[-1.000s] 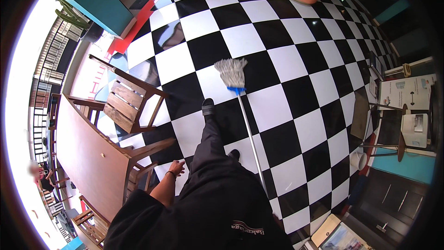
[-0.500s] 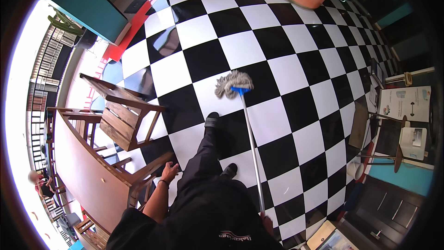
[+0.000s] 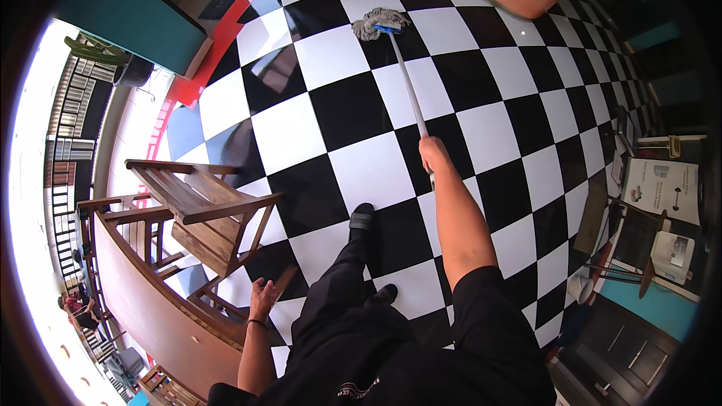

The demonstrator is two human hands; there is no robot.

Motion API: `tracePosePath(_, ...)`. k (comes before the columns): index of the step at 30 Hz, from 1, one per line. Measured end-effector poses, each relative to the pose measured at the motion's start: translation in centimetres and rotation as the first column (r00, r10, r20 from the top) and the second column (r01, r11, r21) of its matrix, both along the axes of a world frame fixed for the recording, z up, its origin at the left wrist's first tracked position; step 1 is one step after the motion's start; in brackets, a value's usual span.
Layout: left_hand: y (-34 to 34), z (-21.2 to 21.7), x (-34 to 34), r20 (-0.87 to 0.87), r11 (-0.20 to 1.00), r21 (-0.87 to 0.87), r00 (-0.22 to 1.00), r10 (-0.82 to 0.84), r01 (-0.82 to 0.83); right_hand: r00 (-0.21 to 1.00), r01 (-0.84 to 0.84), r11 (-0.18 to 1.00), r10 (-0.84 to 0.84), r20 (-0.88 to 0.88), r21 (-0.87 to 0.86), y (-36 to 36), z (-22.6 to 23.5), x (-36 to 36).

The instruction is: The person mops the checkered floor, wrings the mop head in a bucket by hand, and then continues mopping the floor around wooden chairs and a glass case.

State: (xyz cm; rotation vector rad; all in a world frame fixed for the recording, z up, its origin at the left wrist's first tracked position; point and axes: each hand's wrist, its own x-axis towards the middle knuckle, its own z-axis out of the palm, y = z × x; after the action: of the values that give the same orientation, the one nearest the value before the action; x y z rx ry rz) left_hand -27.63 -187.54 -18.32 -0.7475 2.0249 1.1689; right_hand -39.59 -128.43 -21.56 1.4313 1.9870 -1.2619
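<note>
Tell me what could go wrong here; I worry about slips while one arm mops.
The checkered floor shines, perhaps wet, under the forward foot: a slip is possible. Only the right hand grips the mop handle, stretched far out, so control may be weak. The left hand hangs close to the wooden chair, which could be bumped.

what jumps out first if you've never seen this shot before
The black and white checkered floor fills most of the view. Across it runs a mop, its stringy head far out near the top, its long handle gripped by the right hand at full arm's stretch. At lower left, the left hand hangs open beside a wooden chair that stands next to a long wooden table.
</note>
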Motion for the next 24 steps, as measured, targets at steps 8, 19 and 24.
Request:
tracePosePath(8,2.5,0.9,1.6,0.012,0.993,-0.003,0.993,-0.114,0.114,0.999,0.024,0.972,-0.032,0.032,0.234,-0.9,-0.7,7.6)
tracePosePath(19,-2.3,-3.9,15.2,0.298,0.947,-0.053,0.911,-0.287,0.316,0.983,-0.006,0.986,-0.024,0.182,0.164,-14.7,3.1,48.4)
tracePosePath(24,-3.4,-5.5,19.0,0.495,0.841,-0.001,0.731,-0.470,0.542,0.958,0.087,0.996,-0.090,0.272,0.025,-25.1,4.1,72.2)
